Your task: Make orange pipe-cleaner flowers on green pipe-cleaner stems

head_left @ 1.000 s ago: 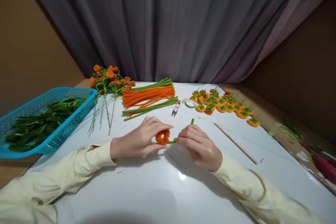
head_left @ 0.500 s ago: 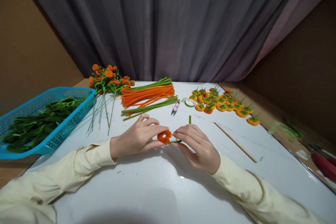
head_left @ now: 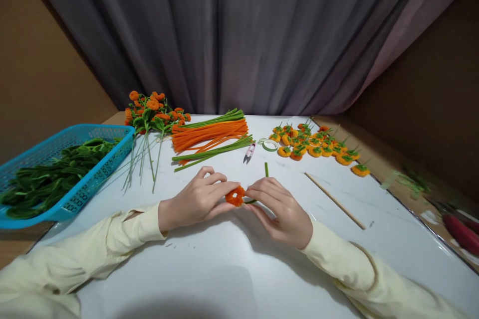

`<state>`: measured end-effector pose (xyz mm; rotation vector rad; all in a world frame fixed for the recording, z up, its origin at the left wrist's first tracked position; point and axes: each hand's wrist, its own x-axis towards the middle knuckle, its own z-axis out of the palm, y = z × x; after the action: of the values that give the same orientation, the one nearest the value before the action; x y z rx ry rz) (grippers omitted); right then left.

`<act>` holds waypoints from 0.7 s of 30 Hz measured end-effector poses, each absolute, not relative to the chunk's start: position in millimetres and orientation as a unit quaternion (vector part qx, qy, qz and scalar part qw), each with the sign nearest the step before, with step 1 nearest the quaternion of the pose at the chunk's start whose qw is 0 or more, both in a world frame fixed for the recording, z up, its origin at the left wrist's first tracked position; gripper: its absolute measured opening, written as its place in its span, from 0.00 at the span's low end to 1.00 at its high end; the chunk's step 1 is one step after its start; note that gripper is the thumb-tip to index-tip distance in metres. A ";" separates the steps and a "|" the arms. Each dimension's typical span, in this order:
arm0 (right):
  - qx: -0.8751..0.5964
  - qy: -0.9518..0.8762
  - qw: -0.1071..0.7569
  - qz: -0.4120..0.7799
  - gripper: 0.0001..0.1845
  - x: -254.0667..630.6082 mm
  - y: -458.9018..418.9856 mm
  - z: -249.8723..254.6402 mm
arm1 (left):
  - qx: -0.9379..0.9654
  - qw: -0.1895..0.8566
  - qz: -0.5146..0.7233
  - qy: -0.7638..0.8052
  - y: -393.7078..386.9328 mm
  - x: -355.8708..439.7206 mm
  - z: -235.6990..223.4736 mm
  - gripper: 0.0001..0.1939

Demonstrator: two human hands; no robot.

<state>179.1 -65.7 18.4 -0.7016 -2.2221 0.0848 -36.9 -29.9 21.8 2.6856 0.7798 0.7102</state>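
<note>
An orange fuzzy pipe-cleaner flower (head_left: 235,196) with an open hole in its middle is held up over the white table. My left hand (head_left: 198,197) pinches it from the left between thumb and fingers. At its right edge my right hand (head_left: 280,212) has thumb and fingertips closed on a green pipe cleaner (head_left: 266,169). One straight end of that green piece sticks up behind the knuckles, and a dark green bit shows below the fingertips; the part between is hidden.
A blue basket (head_left: 101,174) of green leaves stands left. Behind lie finished orange flowers (head_left: 152,104), orange pipe cleaners (head_left: 209,134), pink snips (head_left: 249,152) and green tape (head_left: 270,145). To the right are several small flower heads (head_left: 314,151), a wooden stick (head_left: 335,201) and red-handled pliers (head_left: 461,234).
The flower has turned slightly between my fingers. The upright green end leans a little further left. Both hands stay in nearly the same place.
</note>
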 end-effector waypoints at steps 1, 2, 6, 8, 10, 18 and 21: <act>-0.275 -0.876 0.394 0.034 0.08 179.3 -65.5 17.9 | 0.923 0.128 0.253 0.262 -30.0 -36.9 21.6 0.17; -0.275 -0.876 0.394 0.033 0.08 179.4 -65.3 17.3 | 0.922 0.127 0.261 0.255 -30.2 -36.9 21.4 0.17; -0.280 -0.875 0.394 0.024 0.08 178.6 -64.8 14.6 | 0.914 0.148 0.289 0.242 -31.1 -36.7 19.5 0.17; -0.283 -0.875 0.393 0.026 0.08 178.4 -64.9 13.8 | 0.905 0.171 0.300 0.249 -31.2 -36.4 17.8 0.17; -0.286 -0.874 0.391 0.032 0.07 178.9 -64.9 12.8 | 0.903 0.173 0.301 0.252 -31.1 -36.1 15.5 0.17; -0.293 -0.883 0.367 0.019 0.06 178.7 -63.5 2.2 | 0.936 0.021 0.275 0.219 -31.3 -31.9 3.6 0.18; -0.295 -0.886 0.356 -0.028 0.06 177.6 -63.0 -1.5 | 0.927 -0.015 0.319 0.195 -31.1 -29.6 -1.9 0.17</act>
<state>177.6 -63.0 -1.5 -0.7624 -2.2885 -0.0717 -29.6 -31.1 -1.9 2.9420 0.6176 1.0118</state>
